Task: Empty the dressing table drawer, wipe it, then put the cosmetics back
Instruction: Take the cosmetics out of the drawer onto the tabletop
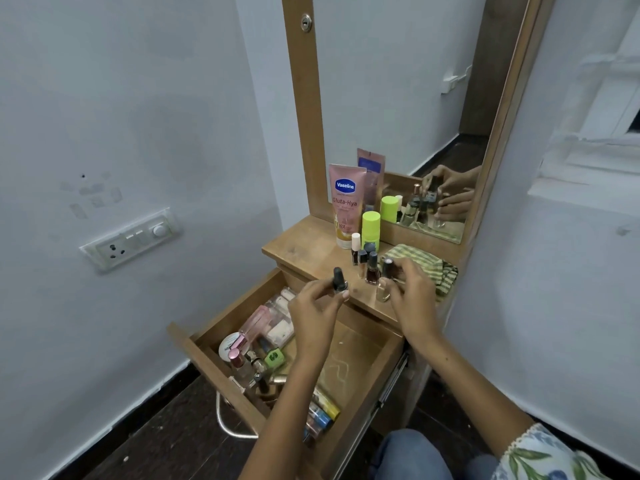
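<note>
1. Nearest: the drawer (360,344) stands pulled out toward the viewer. Its right half shows bare wood; its left half holds a heap of cosmetics (263,344), with tubes (320,414) lying along the near edge. Judgement: the emptying step is part done, and wiping cannot begin until the left half is cleared.

2. Above the drawer's far edge: the left hand (313,311) pinches a dark-capped bottle (339,282) between thumb and fingertips, upright, just short of the tabletop (304,244). Advice: set it down upright on the bare wood to the left of the standing group, not among it, as the group is crowded.

3. On the tabletop, right: the right hand (410,292) has its fingers curled round a second dark-capped bottle (388,266), with a pale bottle (382,291) just beside its thumb. Whether that bottle rests on the wood, I cannot tell. Risk: a wide withdrawal could knock over the neighbours; lift the fingers straight up.

4. Just beyond: nail polish bottles (365,259) stand close together, touching or nearly so. A striped cloth (426,266) lies to the right, partly behind the right hand; keep it free of bottles, as it is likely needed for wiping.

5. Farthest: a green-capped bottle (370,226) and a Vaseline tube (346,206) stand against the mirror (398,98).
</note>
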Demonstrator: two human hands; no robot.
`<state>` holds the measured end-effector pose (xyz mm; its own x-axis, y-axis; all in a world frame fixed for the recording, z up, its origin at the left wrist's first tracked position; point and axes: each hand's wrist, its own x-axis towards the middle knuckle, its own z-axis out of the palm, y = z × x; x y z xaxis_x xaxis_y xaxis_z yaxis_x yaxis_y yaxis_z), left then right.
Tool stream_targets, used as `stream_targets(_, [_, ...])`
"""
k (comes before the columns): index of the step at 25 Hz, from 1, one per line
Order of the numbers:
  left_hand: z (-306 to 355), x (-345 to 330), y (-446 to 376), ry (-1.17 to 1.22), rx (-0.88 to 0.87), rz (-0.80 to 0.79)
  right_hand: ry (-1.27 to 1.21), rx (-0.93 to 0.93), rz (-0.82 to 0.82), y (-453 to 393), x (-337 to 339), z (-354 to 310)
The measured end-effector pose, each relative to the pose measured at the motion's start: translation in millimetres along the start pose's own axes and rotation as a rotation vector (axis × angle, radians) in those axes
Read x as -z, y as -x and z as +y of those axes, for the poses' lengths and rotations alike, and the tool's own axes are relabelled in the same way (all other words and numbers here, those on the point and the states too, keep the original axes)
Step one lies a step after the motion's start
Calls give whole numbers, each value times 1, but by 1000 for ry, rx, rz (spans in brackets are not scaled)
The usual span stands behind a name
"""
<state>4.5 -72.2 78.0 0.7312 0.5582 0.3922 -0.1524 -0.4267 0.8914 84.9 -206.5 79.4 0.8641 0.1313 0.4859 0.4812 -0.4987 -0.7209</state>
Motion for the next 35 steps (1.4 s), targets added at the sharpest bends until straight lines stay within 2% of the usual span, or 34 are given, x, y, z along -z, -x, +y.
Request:
stream_targets(8, [-4,-40,-20,119,66,-178,-121,14,22,5,9,11])
stream_targets(13, [-7,-50,-15,210,109,-182,-124,136,89,22,26,9])
stream_targets(16, [-2,-41,-7,173,53,-176,-126,213,69,34,27,2])
stream_targets(18, [-3,-20,-1,2,-16,-153,-145,270,-32,45,24,-3])
stream_targets(20, [-9,12,8,-149,-57,-194,-122,294,-223,58,15,-6])
stream_targets(24, [-25,66,35,-326,-97,-260,229,267,-735,79,-19,-17])
stream_targets(27, [-34,69,48,-316,-16,-298,402,239,-976,89,-37,-36])
stream_targets(29, [-39,67,50,-311,-39,-290,495,239,-1044,93,-47,-45])
stream_targets(31, [-41,68,51,-320,-58,-245,533,187,-1040,94,-53,-49])
stream_targets(35, [-44,70,50,-340,-61,-124,395,8,-1059,90,-53,-48])
